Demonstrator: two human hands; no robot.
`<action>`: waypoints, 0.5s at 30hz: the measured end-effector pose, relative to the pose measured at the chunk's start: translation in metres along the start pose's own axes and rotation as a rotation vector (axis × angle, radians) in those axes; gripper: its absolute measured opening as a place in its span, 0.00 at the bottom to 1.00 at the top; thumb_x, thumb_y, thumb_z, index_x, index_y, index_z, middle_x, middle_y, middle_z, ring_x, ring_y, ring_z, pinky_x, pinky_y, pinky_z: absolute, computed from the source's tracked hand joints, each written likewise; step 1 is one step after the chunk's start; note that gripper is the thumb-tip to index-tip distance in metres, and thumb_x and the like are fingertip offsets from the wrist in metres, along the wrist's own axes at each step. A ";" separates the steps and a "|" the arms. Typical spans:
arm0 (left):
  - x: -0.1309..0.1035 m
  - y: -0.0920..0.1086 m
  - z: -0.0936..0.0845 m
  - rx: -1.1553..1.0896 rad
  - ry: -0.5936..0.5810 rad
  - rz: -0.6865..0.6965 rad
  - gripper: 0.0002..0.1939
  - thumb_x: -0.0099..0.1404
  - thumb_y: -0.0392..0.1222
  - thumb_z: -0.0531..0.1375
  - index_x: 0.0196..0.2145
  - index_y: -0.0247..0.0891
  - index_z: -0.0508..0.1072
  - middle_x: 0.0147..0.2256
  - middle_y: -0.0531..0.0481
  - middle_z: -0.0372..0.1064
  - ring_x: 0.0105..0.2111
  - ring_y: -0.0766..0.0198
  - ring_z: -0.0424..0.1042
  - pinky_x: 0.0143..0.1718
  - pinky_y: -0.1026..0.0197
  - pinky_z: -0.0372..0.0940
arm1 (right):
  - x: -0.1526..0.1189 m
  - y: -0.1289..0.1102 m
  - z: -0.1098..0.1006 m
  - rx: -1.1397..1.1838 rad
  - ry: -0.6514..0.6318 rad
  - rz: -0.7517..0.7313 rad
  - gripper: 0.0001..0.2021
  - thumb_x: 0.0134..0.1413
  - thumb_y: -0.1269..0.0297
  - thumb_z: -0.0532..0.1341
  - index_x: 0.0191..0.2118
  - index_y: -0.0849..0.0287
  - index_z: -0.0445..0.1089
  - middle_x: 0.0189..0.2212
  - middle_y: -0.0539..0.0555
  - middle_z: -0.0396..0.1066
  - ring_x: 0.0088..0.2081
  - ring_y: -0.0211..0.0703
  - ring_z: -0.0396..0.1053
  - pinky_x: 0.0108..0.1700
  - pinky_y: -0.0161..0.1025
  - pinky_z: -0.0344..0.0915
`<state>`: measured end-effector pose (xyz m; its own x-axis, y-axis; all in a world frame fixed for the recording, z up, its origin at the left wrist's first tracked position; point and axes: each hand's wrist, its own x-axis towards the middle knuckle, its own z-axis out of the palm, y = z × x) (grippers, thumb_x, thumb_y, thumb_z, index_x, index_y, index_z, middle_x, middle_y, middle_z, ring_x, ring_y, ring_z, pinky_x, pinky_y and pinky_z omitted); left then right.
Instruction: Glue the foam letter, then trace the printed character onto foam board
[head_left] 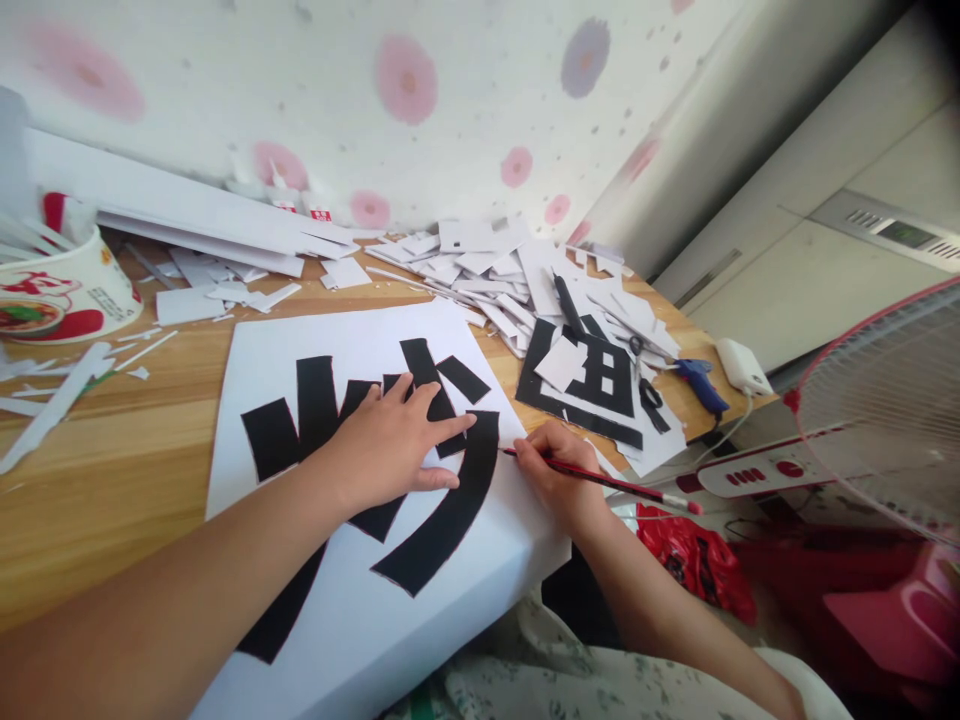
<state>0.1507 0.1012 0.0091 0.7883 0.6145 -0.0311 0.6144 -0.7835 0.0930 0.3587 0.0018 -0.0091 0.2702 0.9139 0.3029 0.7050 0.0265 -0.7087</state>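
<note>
Black character (457, 510), flat on a white sheet (517, 535) upon the table (150, 420). The left hand (394, 435), fingers spread, rests over it, presumably for steadiness; the right hand (559, 480) pinches a pencil (630, 487) beside its edge, tip contact uncertain at this angle. Scraps (480, 265) lie beyond.

The only view looks from head height, forward and down at the desk (112, 520) from close by; the left hand (397, 430) sits near the frame's centre, the right hand (559, 465) right of it, the wall (480, 70) across the top.
</note>
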 end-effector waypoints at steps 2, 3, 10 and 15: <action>0.000 0.000 0.000 0.015 0.002 0.006 0.34 0.56 0.64 0.60 0.60 0.62 0.59 0.60 0.40 0.55 0.58 0.31 0.52 0.51 0.34 0.54 | 0.001 -0.002 -0.001 0.000 0.000 0.008 0.12 0.51 0.64 0.59 0.20 0.56 0.61 0.17 0.47 0.65 0.20 0.35 0.62 0.23 0.33 0.56; 0.000 0.000 0.000 0.025 0.003 0.010 0.34 0.56 0.64 0.60 0.60 0.62 0.58 0.60 0.39 0.55 0.58 0.31 0.53 0.50 0.34 0.54 | 0.001 -0.003 -0.001 0.001 -0.005 0.014 0.11 0.51 0.64 0.59 0.20 0.56 0.61 0.18 0.47 0.65 0.21 0.35 0.62 0.24 0.33 0.57; 0.000 0.001 0.000 0.033 -0.008 0.011 0.35 0.56 0.65 0.59 0.60 0.62 0.57 0.60 0.36 0.54 0.59 0.30 0.52 0.51 0.32 0.54 | 0.003 -0.004 0.001 -0.007 -0.007 0.069 0.12 0.51 0.61 0.59 0.20 0.57 0.62 0.17 0.47 0.64 0.21 0.35 0.60 0.23 0.33 0.55; 0.000 -0.001 0.002 0.028 0.001 0.004 0.35 0.56 0.65 0.60 0.60 0.62 0.57 0.60 0.36 0.54 0.60 0.29 0.51 0.52 0.32 0.53 | 0.004 -0.004 0.003 0.004 -0.019 0.116 0.12 0.52 0.59 0.59 0.21 0.57 0.63 0.17 0.47 0.63 0.21 0.36 0.60 0.23 0.33 0.55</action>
<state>0.1500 0.1015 0.0069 0.7910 0.6111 -0.0297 0.6116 -0.7885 0.0652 0.3553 0.0063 -0.0068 0.3369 0.9187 0.2064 0.6670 -0.0781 -0.7410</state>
